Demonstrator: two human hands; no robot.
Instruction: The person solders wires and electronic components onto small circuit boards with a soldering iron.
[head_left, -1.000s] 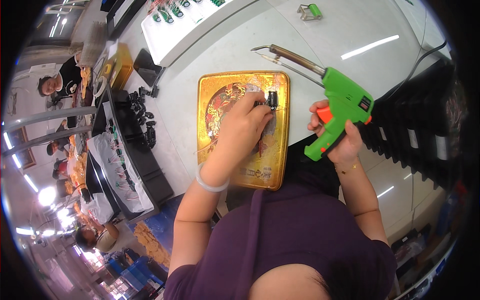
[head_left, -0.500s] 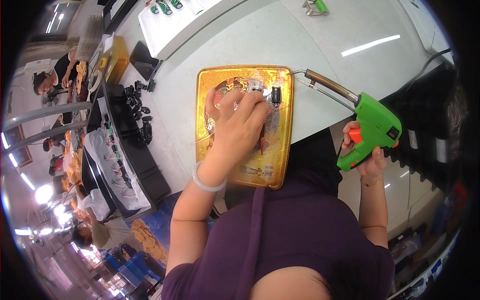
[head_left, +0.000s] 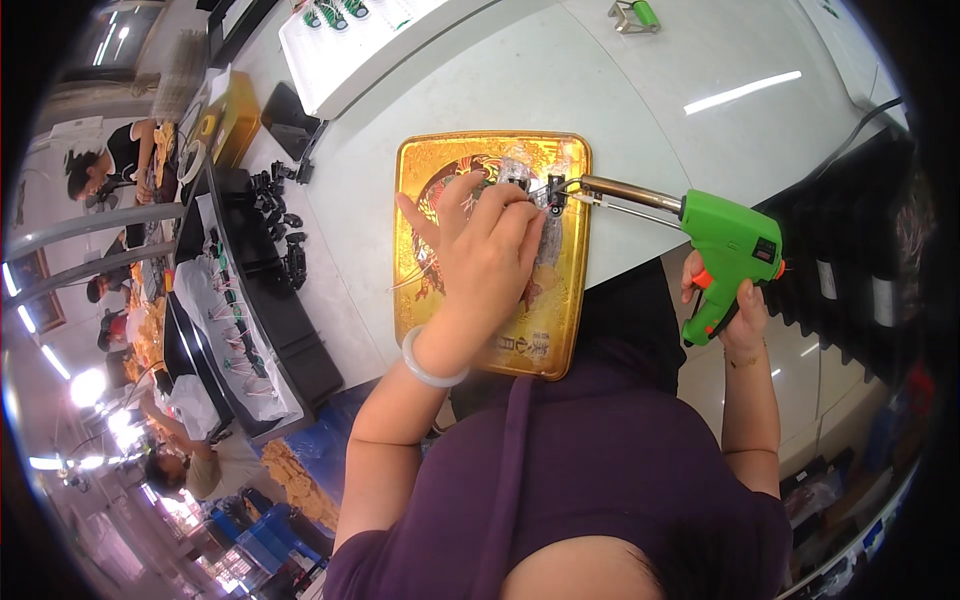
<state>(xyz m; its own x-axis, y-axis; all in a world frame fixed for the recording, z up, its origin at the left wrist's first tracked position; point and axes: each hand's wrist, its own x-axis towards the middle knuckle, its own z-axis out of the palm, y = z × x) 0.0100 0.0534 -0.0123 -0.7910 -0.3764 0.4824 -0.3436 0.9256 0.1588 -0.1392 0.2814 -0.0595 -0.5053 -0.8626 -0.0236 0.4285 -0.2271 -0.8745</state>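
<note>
My right hand [head_left: 738, 310] is wrapped round the handle of a green soldering gun [head_left: 735, 240], fingers by its orange trigger. Its long metal tip reaches left to a small black part [head_left: 556, 196] on a gold tin lid [head_left: 562, 300] with a printed picture. Over this lid, my left hand [head_left: 478, 245] pinches with thumb and forefinger close beside the black part. What lies between those fingertips is hidden, though thin wires show nearby. Clear plastic [head_left: 516, 165] lies on the lid behind the fingers.
Several black parts [head_left: 275, 190] lie left on the white table [head_left: 480, 85]. A black tray [head_left: 300, 350] there holds wired pieces on white plastic. At the back stand a white box [head_left: 380, 50] with green-wired parts and a small metal stand [head_left: 634, 16]. Other people work far left.
The soldering gun has moved left and slightly down, bringing its tip from the lid's edge onto the black part. My left hand has shifted slightly right.
</note>
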